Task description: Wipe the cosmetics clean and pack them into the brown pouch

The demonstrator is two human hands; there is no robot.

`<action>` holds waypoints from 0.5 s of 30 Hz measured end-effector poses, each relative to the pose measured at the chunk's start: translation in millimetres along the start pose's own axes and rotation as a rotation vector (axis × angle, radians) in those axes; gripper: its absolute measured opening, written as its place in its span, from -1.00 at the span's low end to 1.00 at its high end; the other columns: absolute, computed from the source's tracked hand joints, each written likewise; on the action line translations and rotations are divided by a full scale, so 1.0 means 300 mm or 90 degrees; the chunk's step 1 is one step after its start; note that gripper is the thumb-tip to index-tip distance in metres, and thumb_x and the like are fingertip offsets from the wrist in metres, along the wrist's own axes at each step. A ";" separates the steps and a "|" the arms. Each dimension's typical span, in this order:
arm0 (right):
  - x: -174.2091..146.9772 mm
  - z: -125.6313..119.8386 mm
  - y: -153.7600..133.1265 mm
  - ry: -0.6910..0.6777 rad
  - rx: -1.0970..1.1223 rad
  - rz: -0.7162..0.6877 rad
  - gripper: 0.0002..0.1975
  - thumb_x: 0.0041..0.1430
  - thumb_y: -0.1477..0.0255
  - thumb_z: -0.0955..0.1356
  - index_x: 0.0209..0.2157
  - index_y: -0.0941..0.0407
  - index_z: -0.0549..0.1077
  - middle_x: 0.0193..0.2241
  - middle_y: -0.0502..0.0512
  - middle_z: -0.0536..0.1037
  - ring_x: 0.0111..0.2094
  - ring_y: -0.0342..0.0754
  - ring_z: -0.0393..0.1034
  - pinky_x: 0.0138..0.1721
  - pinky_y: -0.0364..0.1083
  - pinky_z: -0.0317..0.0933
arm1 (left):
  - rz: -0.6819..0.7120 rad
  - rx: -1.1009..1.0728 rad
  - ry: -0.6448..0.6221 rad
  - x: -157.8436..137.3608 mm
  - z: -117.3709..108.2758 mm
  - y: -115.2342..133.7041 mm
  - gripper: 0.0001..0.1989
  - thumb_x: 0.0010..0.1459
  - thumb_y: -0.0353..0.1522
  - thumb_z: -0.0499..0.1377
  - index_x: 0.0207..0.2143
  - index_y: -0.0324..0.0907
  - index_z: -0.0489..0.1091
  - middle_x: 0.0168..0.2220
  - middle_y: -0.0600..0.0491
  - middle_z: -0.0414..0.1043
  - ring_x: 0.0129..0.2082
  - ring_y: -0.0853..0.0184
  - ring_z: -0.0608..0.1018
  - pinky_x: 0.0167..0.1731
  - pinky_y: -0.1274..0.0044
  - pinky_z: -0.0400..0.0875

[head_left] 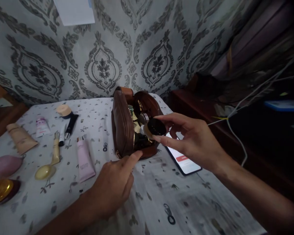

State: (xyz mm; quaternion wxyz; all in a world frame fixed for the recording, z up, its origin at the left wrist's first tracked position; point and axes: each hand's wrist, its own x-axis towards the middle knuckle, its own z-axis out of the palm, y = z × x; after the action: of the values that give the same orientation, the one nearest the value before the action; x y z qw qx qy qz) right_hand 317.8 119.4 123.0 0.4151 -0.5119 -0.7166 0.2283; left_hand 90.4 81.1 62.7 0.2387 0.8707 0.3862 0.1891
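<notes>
My right hand [186, 138] pinches a small jar with a black lid [156, 126] between thumb and fingers, over the mouth of a brown leather bag [123, 130]. The bag stands unzipped, and several small cosmetics [138, 120] show inside, though most are too dark to make out. My left hand [115, 182] is low in front of the bag. Its index finger stretches to the bag's near bottom edge, while the other fingers bend loosely with nothing visible in them. Just right of the bag, under my right hand, lies a lit phone [185, 163].
Left on the patterned sheet lie a pink tube [85, 160], a beige tube [22, 138], a white-pink tube [42, 126], a black tube [71, 125], a round beige-topped jar [63, 111], and an amber-lidded jar [2, 191]. White cables [235, 130] hang at right.
</notes>
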 end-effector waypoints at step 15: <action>-0.002 0.042 -0.005 -0.076 -0.179 -0.109 -0.68 0.11 0.40 0.46 -0.08 0.16 0.54 -0.36 0.06 0.52 -0.46 -0.14 0.35 -0.45 -0.15 0.17 | -0.007 0.503 0.137 -0.006 -0.029 0.002 -0.31 0.11 -0.55 -0.02 0.32 -0.11 0.11 -0.42 0.05 0.44 -0.52 0.28 0.52 -0.68 0.57 0.29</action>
State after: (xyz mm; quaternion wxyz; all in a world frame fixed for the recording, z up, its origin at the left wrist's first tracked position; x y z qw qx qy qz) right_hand 306.6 119.4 116.9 0.3142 -0.4873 -0.8059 0.1195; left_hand 85.0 81.6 69.9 -0.1545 0.8688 0.4562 0.1149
